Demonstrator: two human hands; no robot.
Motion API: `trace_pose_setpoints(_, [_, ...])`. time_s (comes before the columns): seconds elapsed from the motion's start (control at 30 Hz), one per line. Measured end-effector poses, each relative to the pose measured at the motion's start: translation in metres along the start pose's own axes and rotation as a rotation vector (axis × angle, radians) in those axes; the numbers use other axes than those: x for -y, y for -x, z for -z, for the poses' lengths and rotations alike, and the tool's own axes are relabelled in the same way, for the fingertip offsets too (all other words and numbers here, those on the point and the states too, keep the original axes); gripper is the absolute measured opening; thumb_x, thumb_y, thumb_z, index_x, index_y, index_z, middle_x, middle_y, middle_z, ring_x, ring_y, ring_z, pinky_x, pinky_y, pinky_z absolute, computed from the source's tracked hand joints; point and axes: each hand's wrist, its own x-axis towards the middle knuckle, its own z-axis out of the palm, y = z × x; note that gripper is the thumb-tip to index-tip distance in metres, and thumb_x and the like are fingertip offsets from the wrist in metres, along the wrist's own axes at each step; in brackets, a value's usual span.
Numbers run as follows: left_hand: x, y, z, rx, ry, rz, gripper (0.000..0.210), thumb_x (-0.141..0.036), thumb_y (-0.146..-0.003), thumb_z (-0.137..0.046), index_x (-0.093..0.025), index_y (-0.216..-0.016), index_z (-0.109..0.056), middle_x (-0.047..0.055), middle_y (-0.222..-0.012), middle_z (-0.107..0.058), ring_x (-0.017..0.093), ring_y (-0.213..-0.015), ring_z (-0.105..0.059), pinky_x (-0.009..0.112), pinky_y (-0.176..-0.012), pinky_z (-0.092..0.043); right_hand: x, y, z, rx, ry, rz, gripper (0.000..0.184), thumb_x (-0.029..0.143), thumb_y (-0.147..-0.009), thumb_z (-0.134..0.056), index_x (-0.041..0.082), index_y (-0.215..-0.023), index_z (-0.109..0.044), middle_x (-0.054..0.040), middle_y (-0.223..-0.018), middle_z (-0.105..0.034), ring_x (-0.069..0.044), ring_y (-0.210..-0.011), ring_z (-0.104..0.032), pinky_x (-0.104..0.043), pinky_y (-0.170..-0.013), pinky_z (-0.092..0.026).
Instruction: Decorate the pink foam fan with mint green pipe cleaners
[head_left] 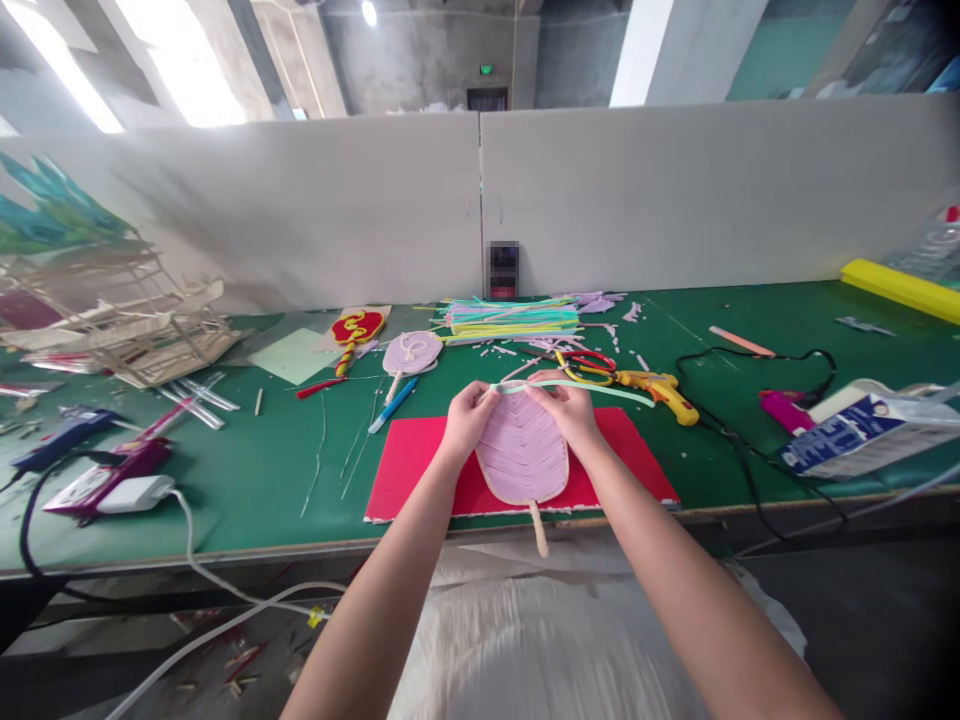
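A purple hand fan [522,450] with slanting rows, a pale rim and a short beige handle lies over a red board [409,455], the handle pointing towards me. At its upper left edge, my left hand [471,412] pinches a pale green pipe cleaner [619,391] against the top rim. My right hand [568,408] is closed on the same strip at the upper right edge, its free end stretching off to the right. Fingers cover part of the fan's top.
Behind the board lie a bundle of pastel pipe cleaners [517,320], scissors [589,365] and a yellow glue gun [660,390]. Left are a blue pen [394,405], a small round fan [412,352], a red fan [358,328] and a power strip [112,480]. A carton [874,435] stands right.
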Motion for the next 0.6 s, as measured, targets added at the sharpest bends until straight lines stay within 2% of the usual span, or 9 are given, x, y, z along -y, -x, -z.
trace_pose_setpoints(0.17, [0.001, -0.001, 0.0, 0.006, -0.006, 0.015, 0.027, -0.042, -0.075, -0.056, -0.016, -0.072, -0.057, -0.005, -0.058, -0.044, 0.009, -0.056, -0.039, 0.019, -0.053, -0.032, 0.001, 0.001, -0.001, -0.058, -0.018, -0.06, 0.027, 0.045, -0.067, -0.069, 0.019, -0.075, -0.064, -0.0049, -0.086, -0.066, -0.02, -0.086, -0.06, -0.032, -0.075, -0.048])
trace_pose_setpoints(0.37, [0.005, -0.002, -0.003, 0.028, 0.094, 0.045, 0.039, -0.054, -0.075, -0.053, -0.015, -0.073, -0.06, -0.002, -0.061, -0.052, 0.011, -0.059, -0.046, 0.02, -0.054, -0.036, 0.001, 0.0, 0.001, -0.128, 0.064, -0.073, 0.03, 0.048, -0.068, -0.067, 0.019, -0.073, -0.064, -0.0045, -0.078, -0.067, -0.019, -0.079, -0.061, -0.033, -0.073, -0.049])
trace_pose_setpoints(0.47, [0.007, -0.004, -0.004, 0.041, 0.197, 0.083, 0.05, -0.061, -0.076, -0.048, -0.013, -0.079, -0.064, 0.003, -0.072, -0.062, 0.015, -0.069, -0.054, 0.024, -0.063, -0.042, 0.003, -0.003, 0.007, -0.11, 0.113, -0.074, 0.031, 0.05, -0.068, -0.066, 0.019, -0.072, -0.064, -0.0034, -0.073, -0.067, -0.019, -0.075, -0.062, -0.033, -0.072, -0.049])
trace_pose_setpoints(0.6, [0.007, -0.005, -0.005, 0.076, 0.237, 0.106, 0.056, -0.064, -0.075, -0.047, -0.012, -0.086, -0.066, 0.006, -0.078, -0.065, 0.018, -0.076, -0.057, 0.026, -0.068, -0.044, 0.01, -0.013, 0.012, -0.041, 0.167, -0.045, 0.03, 0.05, -0.069, -0.065, 0.02, -0.071, -0.064, -0.003, -0.073, -0.067, -0.02, -0.075, -0.062, -0.033, -0.073, -0.049])
